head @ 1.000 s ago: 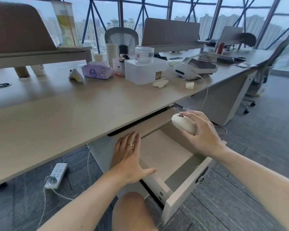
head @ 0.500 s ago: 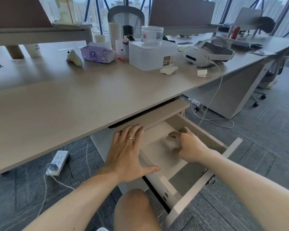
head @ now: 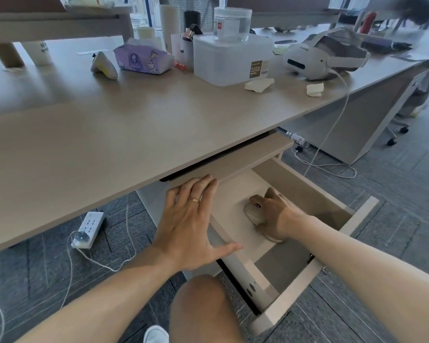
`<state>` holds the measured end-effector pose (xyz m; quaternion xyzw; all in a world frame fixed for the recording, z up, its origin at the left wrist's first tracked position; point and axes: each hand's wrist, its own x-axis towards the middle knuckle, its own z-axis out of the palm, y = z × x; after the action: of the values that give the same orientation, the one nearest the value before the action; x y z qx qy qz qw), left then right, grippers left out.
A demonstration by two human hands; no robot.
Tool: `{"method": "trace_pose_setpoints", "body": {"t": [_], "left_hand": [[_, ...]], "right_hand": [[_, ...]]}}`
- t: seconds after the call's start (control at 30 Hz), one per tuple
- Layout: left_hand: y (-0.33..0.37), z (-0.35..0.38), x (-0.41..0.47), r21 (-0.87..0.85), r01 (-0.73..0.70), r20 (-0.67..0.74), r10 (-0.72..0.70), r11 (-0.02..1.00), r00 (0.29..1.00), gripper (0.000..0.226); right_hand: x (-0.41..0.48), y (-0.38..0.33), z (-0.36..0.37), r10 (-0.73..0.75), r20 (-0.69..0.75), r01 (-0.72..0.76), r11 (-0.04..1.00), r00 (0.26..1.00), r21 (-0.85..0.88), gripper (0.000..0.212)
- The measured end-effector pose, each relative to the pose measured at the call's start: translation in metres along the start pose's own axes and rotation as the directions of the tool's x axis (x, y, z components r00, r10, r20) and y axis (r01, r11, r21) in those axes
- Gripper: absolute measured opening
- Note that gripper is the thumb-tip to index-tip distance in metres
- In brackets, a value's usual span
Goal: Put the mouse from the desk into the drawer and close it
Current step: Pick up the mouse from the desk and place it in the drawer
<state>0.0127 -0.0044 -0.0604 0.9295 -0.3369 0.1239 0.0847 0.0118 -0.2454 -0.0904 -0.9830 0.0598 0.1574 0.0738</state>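
The beige drawer stands pulled out from under the desk. A pale mouse rests on the drawer floor, near the middle. My right hand lies over its right side, fingers still curled around it. My left hand is flat, fingers spread, pressed on the left side wall of the drawer by the cabinet top, holding nothing.
On the desk stand a translucent plastic box, a white headset with a cable hanging to the floor, a purple tissue pack and paper scraps. A power strip lies on the carpet at left. My knee is below the drawer.
My right hand carried the mouse from above the drawer's edge down into the drawer and set it on the floor. The left hand stayed on the drawer side.
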Motion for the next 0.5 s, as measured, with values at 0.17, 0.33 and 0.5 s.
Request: {"method": "trace_pose_setpoints", "body": {"t": [0.17,0.33,0.5], "left_hand": [[0.001,-0.001,-0.001,0.003,0.002,0.013,-0.002,1.0,1.0,0.127],[0.001,-0.001,-0.001,0.019,0.002,0.027,-0.002,1.0,1.0,0.127],[0.001,0.0,-0.001,0.026,0.003,0.029,-0.004,1.0,1.0,0.128]], "right_hand": [[-0.008,0.005,-0.005,-0.048,-0.041,0.048,0.999,0.998,0.013,0.092],[-0.016,0.014,-0.007,-0.107,0.049,0.105,0.993,0.993,0.046,0.081],[-0.011,0.02,-0.002,-0.115,0.014,0.113,0.99,0.993,0.082,0.082]]}}
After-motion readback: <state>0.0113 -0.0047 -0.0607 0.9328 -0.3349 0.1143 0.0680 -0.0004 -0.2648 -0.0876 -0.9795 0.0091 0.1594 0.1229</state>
